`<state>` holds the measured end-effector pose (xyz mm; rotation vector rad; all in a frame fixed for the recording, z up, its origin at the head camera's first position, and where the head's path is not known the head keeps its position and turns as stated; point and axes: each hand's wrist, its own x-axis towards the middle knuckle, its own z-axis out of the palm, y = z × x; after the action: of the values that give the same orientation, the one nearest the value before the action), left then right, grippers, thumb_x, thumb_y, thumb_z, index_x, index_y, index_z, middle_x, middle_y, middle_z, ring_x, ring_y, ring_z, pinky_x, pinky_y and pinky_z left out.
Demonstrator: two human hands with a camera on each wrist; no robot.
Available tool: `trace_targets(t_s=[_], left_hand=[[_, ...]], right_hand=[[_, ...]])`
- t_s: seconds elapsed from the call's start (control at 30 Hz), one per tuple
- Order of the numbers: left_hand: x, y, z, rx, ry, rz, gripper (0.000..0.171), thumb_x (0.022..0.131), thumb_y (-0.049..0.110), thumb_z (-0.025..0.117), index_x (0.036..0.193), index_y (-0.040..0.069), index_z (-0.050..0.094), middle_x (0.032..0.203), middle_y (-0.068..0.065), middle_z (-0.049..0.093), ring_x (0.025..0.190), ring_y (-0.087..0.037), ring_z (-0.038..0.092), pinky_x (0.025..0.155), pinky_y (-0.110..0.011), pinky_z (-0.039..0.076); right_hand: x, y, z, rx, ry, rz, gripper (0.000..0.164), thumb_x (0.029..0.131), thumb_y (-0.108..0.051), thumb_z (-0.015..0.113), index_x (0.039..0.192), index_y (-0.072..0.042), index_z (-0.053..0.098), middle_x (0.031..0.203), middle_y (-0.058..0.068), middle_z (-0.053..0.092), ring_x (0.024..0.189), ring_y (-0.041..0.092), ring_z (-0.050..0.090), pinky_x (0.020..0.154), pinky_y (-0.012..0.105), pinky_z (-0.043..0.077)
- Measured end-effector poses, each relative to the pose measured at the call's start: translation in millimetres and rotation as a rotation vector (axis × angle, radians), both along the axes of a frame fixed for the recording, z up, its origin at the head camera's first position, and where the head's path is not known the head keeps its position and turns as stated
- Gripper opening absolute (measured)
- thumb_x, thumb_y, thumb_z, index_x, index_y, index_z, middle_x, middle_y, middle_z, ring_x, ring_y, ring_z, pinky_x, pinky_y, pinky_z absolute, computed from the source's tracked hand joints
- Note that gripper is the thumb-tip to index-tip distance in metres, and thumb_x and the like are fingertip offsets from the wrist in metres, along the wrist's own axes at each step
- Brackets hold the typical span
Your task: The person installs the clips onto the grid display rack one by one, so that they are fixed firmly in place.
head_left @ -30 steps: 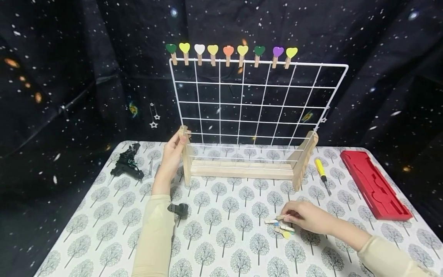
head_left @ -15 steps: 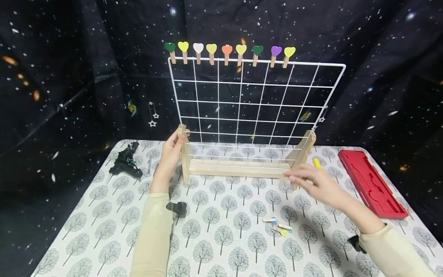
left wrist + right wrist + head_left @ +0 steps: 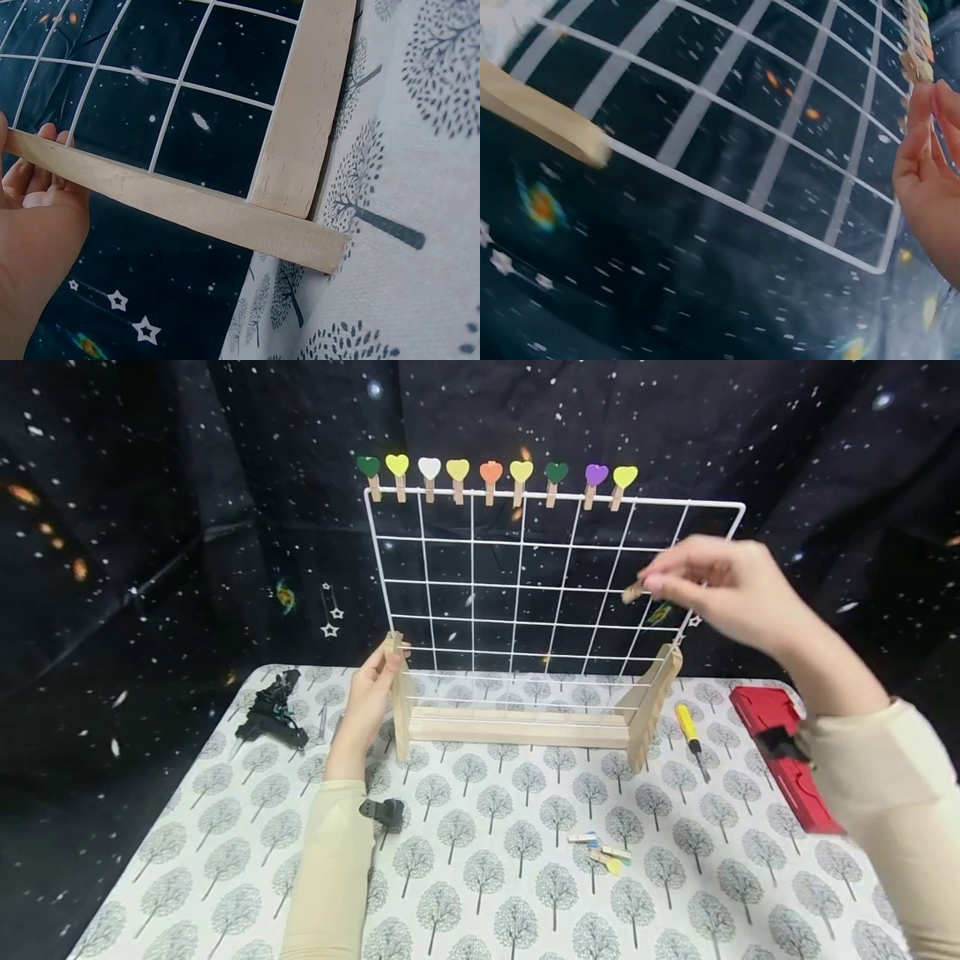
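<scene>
My left hand [image 3: 367, 697] grips the top of the left wooden upright [image 3: 401, 702] of a stand that carries a white wire grid [image 3: 517, 583]. In the left wrist view its fingers [image 3: 46, 154] curl round that upright [image 3: 187, 206]. Raised in front of the grid's right part, my right hand [image 3: 731, 585] pinches a small wooden clothespin [image 3: 633, 592] between thumb and fingertips. The clothespin [image 3: 915, 67] also shows at the fingertips in the right wrist view. Several heart-topped clothespins [image 3: 491, 477] line the grid's top wire, from its left corner to right of the middle.
Some loose clothespins [image 3: 604, 852] lie on the tree-print tablecloth [image 3: 465, 893] at front. A yellow-handled screwdriver [image 3: 690, 735] lies right of the stand, by a red tray [image 3: 795, 768] partly behind my right forearm. A black tool [image 3: 272, 710] lies at left. A dark starry curtain [image 3: 150, 527] hangs behind.
My right hand has picked a clothespin from the loose ones and carried it up from the table to the grid's upper right. My left hand stays on the upright.
</scene>
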<state>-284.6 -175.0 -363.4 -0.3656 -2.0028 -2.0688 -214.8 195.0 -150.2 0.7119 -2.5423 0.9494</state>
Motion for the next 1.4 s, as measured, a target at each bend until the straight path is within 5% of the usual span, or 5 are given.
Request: trace_targets(t_s=[0.33,0.57,0.8,1.13,1.4], left_hand=[[2.8,0,4.2,-0.004,-0.002,0.002,0.046,0.089,0.036,0.042,0.13,0.016,0.04,0.125,-0.015,0.046,0.119,-0.025,0.04,0.102,-0.037,0.03],[4.9,2,4.8,-0.009,-0.012,0.003,0.046,0.089,0.035,0.042,0.132,0.018,0.038,0.125,-0.015,0.046,0.12,-0.027,0.038,0.102,-0.038,0.03],[-2.9,0,-2.9,0.004,-0.009,0.003,0.044,0.088,0.038,0.043,0.13,0.024,0.039,0.123,-0.011,0.049,0.119,-0.021,0.04,0.101,-0.035,0.031],[0.0,-1,-1.1,0.002,-0.015,0.017,0.044,0.089,0.036,0.042,0.129,0.019,0.042,0.125,-0.009,0.049,0.118,-0.017,0.042,0.101,-0.032,0.031],[-1.1,-1,-0.5,-0.009,-0.015,0.015,0.046,0.088,0.037,0.042,0.129,0.016,0.042,0.125,-0.008,0.049,0.118,-0.017,0.042,0.102,-0.033,0.03]], right_hand=[[-34.7,-11,55.1,-0.125,0.117,-0.111,0.027,0.079,-0.024,0.062,0.104,-0.014,0.064,0.089,-0.009,0.063,0.074,0.005,0.054,0.054,0.012,0.036],[-46.1,-7,62.8,-0.166,0.091,-0.213,0.03,0.075,-0.03,0.065,0.101,-0.015,0.066,0.081,-0.016,0.064,0.08,0.005,0.054,0.065,0.01,0.04],[-47.4,-6,63.8,-0.162,0.143,-0.258,0.031,0.073,-0.031,0.067,0.098,-0.014,0.068,0.077,-0.019,0.062,0.071,0.004,0.053,0.047,0.016,0.031],[-48.8,-10,63.1,-0.008,0.254,-0.229,0.028,0.075,-0.03,0.065,0.094,-0.01,0.069,0.069,-0.026,0.057,0.053,0.005,0.045,0.042,0.017,0.028],[-46.1,-14,67.4,0.211,0.272,-0.24,0.02,0.081,-0.024,0.06,0.093,-0.011,0.069,0.078,-0.005,0.065,0.051,0.007,0.042,0.041,0.017,0.029]])
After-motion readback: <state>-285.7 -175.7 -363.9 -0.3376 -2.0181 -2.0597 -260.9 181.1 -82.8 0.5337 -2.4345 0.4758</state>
